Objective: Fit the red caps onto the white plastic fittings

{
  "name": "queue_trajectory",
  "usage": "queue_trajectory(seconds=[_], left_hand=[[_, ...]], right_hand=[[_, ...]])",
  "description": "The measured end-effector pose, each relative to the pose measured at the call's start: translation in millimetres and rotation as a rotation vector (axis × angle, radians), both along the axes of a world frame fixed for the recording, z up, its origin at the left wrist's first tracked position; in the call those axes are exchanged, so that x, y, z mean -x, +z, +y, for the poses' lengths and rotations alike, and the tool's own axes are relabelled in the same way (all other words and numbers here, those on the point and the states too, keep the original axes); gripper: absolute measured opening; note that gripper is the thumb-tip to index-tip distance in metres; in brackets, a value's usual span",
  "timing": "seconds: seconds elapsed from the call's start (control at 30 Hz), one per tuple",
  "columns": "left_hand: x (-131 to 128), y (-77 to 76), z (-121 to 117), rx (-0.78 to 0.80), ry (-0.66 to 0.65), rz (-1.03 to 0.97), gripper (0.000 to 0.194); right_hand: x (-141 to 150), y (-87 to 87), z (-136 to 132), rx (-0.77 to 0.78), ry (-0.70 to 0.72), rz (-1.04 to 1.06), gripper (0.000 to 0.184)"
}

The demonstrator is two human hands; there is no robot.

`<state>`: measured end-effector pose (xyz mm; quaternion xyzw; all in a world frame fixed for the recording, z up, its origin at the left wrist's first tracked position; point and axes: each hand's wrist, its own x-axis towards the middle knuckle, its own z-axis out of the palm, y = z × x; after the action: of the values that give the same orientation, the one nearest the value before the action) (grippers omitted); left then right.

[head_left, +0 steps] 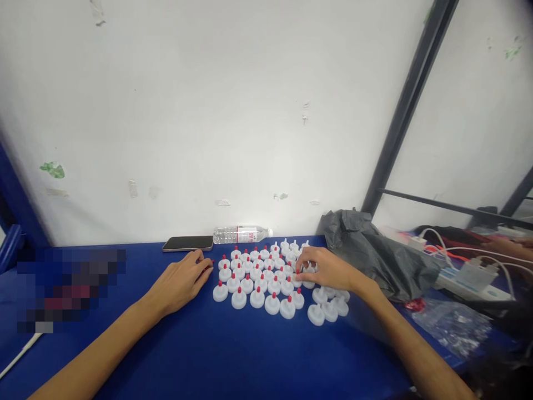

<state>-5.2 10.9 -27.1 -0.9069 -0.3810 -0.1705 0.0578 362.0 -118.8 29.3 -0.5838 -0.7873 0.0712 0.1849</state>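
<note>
Several white nozzle caps with red tips (257,278) stand in rows on the blue table (216,344). To their right stand several white caps without red tips (328,308). My left hand (181,280) rests on the table at the left edge of the rows, fingers curled, with a small red tip showing at its fingertips. My right hand (327,269) hovers over the right side of the rows, fingers pinched on a white cap.
A phone (188,243) and a lying water bottle (241,234) sit against the wall behind the caps. A grey plastic bag (375,253) lies at the right, then a power strip (468,278) with cables and a clear bag (452,325). Another person's hand (506,247) shows far right.
</note>
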Motion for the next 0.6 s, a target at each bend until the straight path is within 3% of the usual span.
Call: queue_trajectory(seconds=[0.2, 0.37, 0.5, 0.6], left_hand=[[-2, 13.9, -10, -0.014, 0.005, -0.083, 0.039], [-1, 21.3, -18, -0.098, -0.032, -0.19, 0.038], [-15, 34.8, -29, -0.25, -0.134, -0.231, 0.031], [-37, 47.3, -37, -0.375, -0.229, -0.128, 0.023]], right_hand=[[0, 0.0, 1, 0.001, 0.024, 0.071, 0.026], [2, 1.5, -1, -0.001, 0.078, 0.349, 0.026], [20, 9.2, 4, -0.016, 0.1, 0.403, 0.025], [46, 22.4, 9, -0.088, 0.128, 0.359, 0.026]])
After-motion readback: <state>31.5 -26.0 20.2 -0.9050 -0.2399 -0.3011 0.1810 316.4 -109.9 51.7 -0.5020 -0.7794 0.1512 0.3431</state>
